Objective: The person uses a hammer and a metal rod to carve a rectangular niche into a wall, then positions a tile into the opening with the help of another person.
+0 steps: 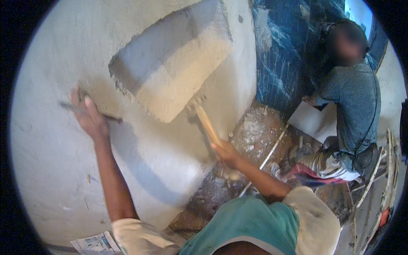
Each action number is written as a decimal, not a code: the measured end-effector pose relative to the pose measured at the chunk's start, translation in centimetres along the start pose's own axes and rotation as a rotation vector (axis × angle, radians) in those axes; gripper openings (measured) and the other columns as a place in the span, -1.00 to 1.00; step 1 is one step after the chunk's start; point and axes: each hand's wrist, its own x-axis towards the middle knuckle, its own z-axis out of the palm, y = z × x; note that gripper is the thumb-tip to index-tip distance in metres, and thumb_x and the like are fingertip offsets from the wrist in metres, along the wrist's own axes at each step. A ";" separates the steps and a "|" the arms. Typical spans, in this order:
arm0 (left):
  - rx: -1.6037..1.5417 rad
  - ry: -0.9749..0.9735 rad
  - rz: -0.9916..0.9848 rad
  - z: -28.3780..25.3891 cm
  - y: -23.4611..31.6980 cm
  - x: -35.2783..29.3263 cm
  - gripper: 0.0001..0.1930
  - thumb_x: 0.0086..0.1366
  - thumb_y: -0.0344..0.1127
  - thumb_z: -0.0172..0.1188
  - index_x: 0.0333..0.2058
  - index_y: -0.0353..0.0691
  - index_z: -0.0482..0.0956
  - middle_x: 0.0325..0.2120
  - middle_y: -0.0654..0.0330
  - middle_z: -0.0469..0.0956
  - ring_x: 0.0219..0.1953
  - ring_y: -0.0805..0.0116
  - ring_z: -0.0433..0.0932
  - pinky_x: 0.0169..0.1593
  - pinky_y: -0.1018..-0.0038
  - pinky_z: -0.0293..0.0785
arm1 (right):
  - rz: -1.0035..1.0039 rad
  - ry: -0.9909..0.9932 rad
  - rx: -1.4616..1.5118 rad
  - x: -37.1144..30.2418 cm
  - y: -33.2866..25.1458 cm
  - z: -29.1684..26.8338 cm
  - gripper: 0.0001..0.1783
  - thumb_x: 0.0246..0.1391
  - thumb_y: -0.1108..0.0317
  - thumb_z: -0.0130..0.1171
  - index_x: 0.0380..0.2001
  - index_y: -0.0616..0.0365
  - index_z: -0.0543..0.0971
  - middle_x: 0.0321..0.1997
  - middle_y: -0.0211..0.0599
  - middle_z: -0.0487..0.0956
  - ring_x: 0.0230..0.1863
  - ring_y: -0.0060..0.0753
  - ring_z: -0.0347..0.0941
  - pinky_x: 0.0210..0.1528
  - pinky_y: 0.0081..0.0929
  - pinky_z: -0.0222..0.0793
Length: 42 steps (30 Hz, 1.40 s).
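My left hand [94,121] is raised against the white plastered wall [55,161], its fingers closed round a thin dark rod that looks like a chisel [114,118]. One end of the rod points right, toward the lower edge of a recess [182,70] cut in the wall. My right hand [228,154] grips the wooden handle of a hammer [207,123]. Its head, smeared by motion, is up near the bottom corner of the recess, apart from the chisel. The recess has rough, broken edges and a smooth lower face.
To the right, another person in a grey-green top [355,102] crouches, one hand on a pale sheet [312,121]. Behind stands a dark blue, streaked panel [280,55]. Rubble [259,131], a thin white rod [272,151] and several wooden sticks [389,170] lie about. Printed paper [95,245] is at lower left.
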 end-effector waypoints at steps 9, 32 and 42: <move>-0.896 -0.566 -1.643 0.0 9.8 -39.9 -0.60 0.28 -0.01 -0.05 -0.62 -0.15 0.34 -0.79 0.29 0.28 -0.80 0.42 0.26 -0.70 0.49 0.21 | 0.471 0.199 -0.137 -14.3 9.1 -10.3 -0.59 0.14 0.00 -0.06 -0.33 0.19 0.35 -0.69 -0.35 0.36 -0.79 -0.48 0.30 -0.74 -0.43 0.24; -1.646 -0.286 -1.874 49.7 18.3 -20.0 -0.83 0.27 -0.24 -0.06 -0.47 -0.15 0.33 -0.67 0.34 0.30 -0.76 0.56 0.21 -0.76 0.62 0.13 | 0.667 0.987 0.157 -19.9 5.3 -2.9 -0.64 0.12 0.00 -0.02 -0.52 0.04 0.29 -0.80 -0.50 0.24 -0.81 -0.56 0.17 -0.82 -0.56 0.08; -1.074 0.048 -1.717 47.3 17.2 -28.7 -0.72 0.31 -0.22 -0.16 -0.44 -0.32 0.37 -0.70 0.23 0.32 -0.67 0.37 0.31 -0.57 0.43 0.27 | 0.776 1.040 0.279 -22.0 7.7 -2.0 -0.60 0.09 -0.05 0.02 -0.56 0.02 0.27 -0.82 -0.48 0.21 -0.83 -0.56 0.11 -0.82 -0.53 0.00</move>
